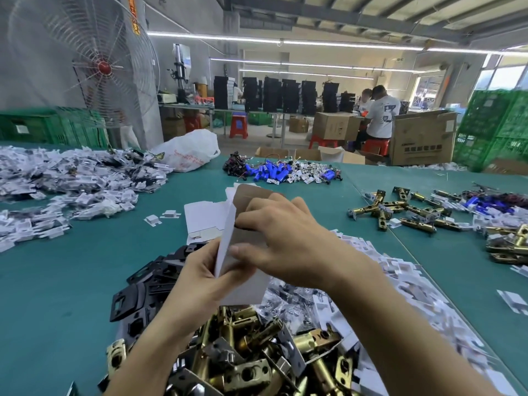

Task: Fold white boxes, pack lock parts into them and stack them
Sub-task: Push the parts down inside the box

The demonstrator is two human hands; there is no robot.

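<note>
— What have your hands got?

— Both are on one white box (245, 290). My left hand (197, 272) holds its lower end, thumb lying up along the near white edge; the fingers go behind the card where I cannot see them. My right hand (283, 241) comes over from the other side: the thumb presses the white outer panel, and the curled fingers hook over the edge onto the brown inside.

— So neither is slack?

— No, both are clamped on the card. The box hangs between them, tilted, lifted off the table, with its brown inner face open towards my right hand.

— What is under them?

— Right below my wrists is a heap of brass latch bolts (251, 352). Just left of my left hand lies a pile of black plates (148, 284). Just beyond my fingertips, flat white box blanks (200, 218) rest on the green table (71, 281).

— And further out?

— Along the outside of my right forearm runs a drift of small white card pieces (400, 270). Well beyond my right hand, loose latch bolts (400, 212) lie scattered. Straight ahead, far past the box, there is a cluster of blue cells (274, 172) with wires. Far off to the left of my left hand spreads a wide heap of bagged parts (80, 178); I cannot tell what the bags contain.
</note>
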